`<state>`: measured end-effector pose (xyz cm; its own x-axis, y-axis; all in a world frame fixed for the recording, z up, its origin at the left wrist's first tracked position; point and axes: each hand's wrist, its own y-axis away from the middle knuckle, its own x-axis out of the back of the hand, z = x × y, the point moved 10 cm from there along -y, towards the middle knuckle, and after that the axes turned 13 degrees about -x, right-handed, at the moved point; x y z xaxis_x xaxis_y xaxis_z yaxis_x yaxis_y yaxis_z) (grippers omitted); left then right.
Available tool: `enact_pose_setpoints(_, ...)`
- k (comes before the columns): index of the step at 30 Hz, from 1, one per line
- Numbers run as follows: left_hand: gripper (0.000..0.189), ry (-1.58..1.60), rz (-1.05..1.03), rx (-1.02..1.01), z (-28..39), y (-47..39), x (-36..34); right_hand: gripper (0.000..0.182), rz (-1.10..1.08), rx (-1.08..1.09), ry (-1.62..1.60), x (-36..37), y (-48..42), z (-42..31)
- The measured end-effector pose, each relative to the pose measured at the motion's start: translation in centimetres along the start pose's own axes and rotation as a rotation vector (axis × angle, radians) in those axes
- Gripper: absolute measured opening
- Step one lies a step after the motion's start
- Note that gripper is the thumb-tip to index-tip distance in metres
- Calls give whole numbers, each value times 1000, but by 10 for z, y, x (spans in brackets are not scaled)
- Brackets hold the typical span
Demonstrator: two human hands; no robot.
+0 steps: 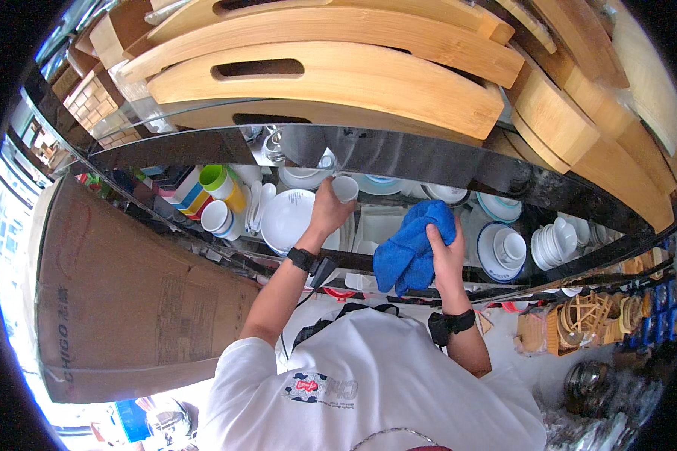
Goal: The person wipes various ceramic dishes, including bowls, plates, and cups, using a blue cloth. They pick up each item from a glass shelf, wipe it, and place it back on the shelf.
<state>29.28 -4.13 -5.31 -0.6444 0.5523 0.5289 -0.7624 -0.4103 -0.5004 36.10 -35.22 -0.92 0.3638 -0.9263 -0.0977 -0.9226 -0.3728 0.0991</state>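
My left hand (330, 207) grips a small white cup (346, 189) over the shelf, just right of a round white plate (288, 221). A bunched blue cloth (409, 248) is in my right hand (448, 248), its folds hanging to the left of the thumb. Between the two hands lie white rectangular dishes (379, 225), partly covered by the cloth. To the right of my right hand, a small white bowl (511, 248) rests on blue-rimmed plates (488, 262). White spoons (266, 200) and stacked white cups (215, 217) stand left of the round plate.
Wooden trays with handle slots (327, 73) fill the upper shelf, above the black shelf edge (406, 155). A large cardboard box (130, 293) stands at my left. White bowls (553, 242) sit at the shelf's right end, with baskets and wooden goods (587, 321) beyond.
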Motion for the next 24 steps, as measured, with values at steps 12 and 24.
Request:
enact_pose_setpoints(12,51,-302,-82,60,-37,5,-19,51,-19,-22,-74,2,-23,13)
enact_pose_setpoints(24,47,-648,135,-350,46,2,2,50,-18,-48,-72,9,-31,17)
